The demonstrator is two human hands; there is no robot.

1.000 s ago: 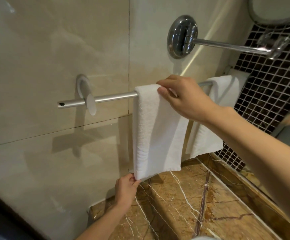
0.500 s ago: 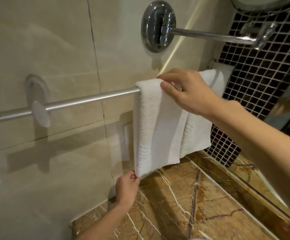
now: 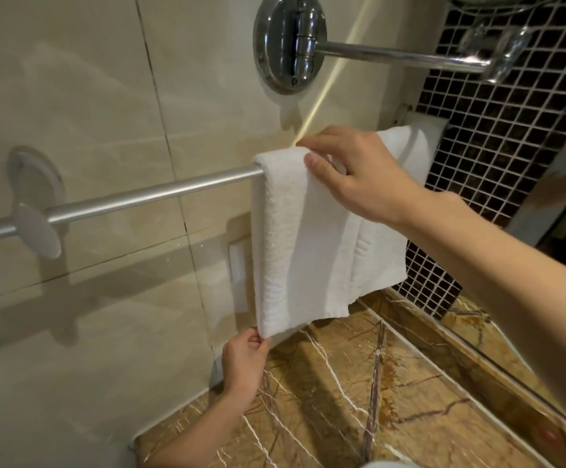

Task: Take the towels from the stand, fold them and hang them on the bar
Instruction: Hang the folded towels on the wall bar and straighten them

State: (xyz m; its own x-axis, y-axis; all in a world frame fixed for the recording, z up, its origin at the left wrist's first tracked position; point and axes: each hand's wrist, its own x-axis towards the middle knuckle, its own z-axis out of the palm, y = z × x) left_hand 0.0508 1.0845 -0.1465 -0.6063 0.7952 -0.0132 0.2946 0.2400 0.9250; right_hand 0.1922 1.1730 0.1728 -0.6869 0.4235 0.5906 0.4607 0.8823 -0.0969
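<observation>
Right hand (image 3: 359, 177) pinches towel (image 3: 295, 251) atop bar (image 3: 146, 197); left hand (image 3: 244, 363) pinches its bottom corner; bar runs on leftward.

A white terry towel (image 3: 295, 251), folded into a long narrow strip, hangs draped over the brushed metal bar (image 3: 146, 197). Its top fold is pinched under the thumb and fingers of the right hand (image 3: 359, 177) and its lower left corner is caught in the fingertips of the left hand (image 3: 244, 363), so it drops nearly straight from one grip to the other. The bar runs leftward from the upper fingers to a round wall mount (image 3: 35, 228), and just beyond the right hand's knuckles a second white towel (image 3: 386, 261) hangs, partly overlapped by the first, its lower edge ending higher.
</observation>
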